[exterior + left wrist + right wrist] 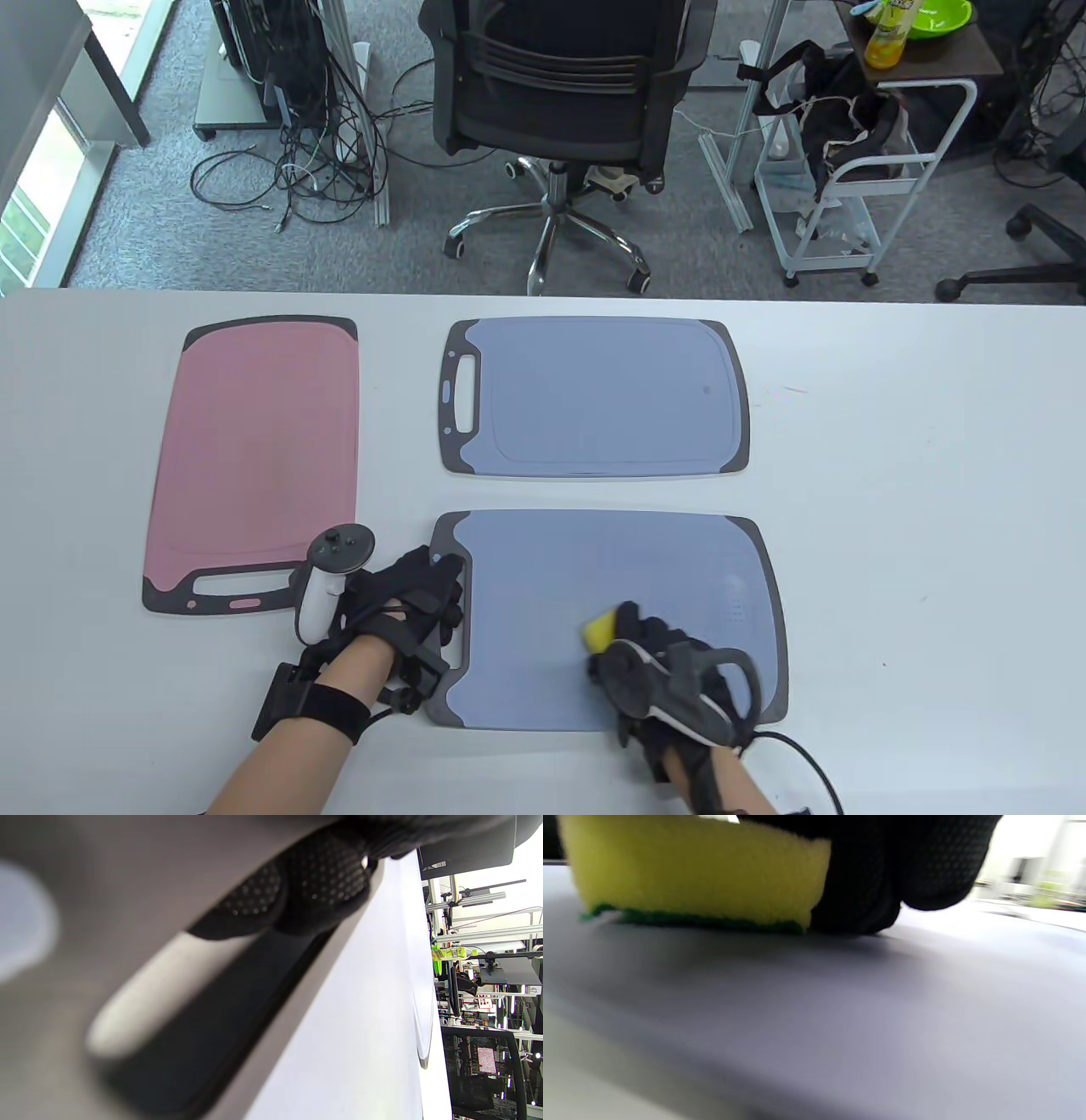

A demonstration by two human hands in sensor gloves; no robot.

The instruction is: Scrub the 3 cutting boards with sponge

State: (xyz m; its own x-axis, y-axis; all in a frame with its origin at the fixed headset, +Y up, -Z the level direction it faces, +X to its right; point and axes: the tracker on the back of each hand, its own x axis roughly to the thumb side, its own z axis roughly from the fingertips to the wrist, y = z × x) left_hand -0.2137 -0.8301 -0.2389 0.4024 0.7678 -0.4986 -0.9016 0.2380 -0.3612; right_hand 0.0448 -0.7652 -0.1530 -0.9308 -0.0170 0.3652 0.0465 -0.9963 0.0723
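Observation:
Three cutting boards lie on the white table: a pink board (254,450) at the left, a blue board (594,395) at the back middle, and a larger blue board (543,594) nearest me. My right hand (653,654) grips a yellow sponge (599,629) with a green scouring face (712,926) pressed flat on the near blue board (840,1005). My left hand (428,594) lies on that board's grey handle end, fingers (322,882) on the handle by its slot (169,984).
The white table (916,509) extends to the right of the boards. Beyond its far edge stand a black office chair (560,102), a white cart (857,187) and tangled cables (314,161) on the carpet.

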